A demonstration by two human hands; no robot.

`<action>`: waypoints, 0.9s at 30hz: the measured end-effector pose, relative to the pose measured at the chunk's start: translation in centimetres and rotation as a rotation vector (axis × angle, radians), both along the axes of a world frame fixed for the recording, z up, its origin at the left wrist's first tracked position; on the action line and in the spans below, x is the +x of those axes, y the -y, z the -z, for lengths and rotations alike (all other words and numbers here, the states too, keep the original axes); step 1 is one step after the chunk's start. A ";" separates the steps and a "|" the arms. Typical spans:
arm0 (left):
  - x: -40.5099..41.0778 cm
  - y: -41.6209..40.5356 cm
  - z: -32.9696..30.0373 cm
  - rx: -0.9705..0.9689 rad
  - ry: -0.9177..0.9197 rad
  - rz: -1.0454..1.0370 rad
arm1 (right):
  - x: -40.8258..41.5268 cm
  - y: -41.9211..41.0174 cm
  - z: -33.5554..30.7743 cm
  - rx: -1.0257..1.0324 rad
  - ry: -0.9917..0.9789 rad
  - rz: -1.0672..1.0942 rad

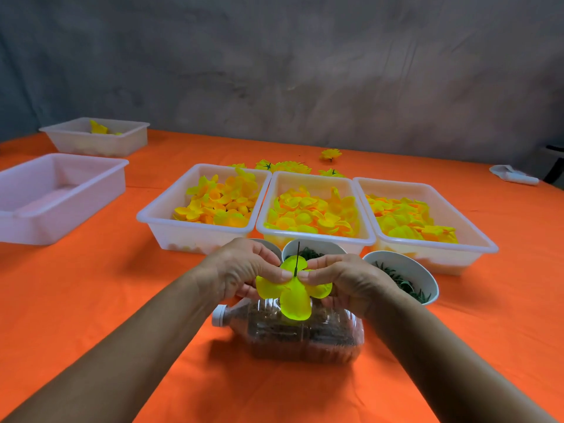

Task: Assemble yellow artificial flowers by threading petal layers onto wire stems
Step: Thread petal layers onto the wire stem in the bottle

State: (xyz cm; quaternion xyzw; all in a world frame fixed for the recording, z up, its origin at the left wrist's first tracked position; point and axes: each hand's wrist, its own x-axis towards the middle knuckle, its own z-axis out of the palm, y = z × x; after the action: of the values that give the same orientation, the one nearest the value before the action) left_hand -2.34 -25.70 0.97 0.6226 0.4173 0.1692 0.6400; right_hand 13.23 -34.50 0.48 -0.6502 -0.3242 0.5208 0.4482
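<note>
A yellow petal layer (294, 293) sits threaded on a thin dark wire stem (297, 257) that sticks up through its middle. My left hand (244, 268) and my right hand (341, 277) pinch the petal layer from either side, thumbs close to the stem. They hold it above a clear plastic bottle (305, 334) that lies on its side with dark pieces inside. Behind stand three white bins of loose yellow petals: the left bin (158, 221), the middle bin (317, 236) and the right bin (476, 239).
Two white bowls (409, 264) (317, 245) with green pieces stand just behind my hands; a third is hidden behind my left hand. Two more white bins (61, 199) (97, 141) sit far left. Finished yellow flowers (331, 154) lie behind the bins on the orange tablecloth (122, 300).
</note>
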 end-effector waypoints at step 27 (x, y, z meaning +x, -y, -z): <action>-0.3 1.2 0.7 0.545 0.184 0.156 | -0.4 0.8 -0.3 0.063 0.149 0.081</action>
State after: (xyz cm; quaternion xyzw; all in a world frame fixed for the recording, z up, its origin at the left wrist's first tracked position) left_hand -2.66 -26.88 0.27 0.7838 0.2474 0.2812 0.4953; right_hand 12.87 -35.25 0.74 -0.6853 -0.3463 0.4421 0.4637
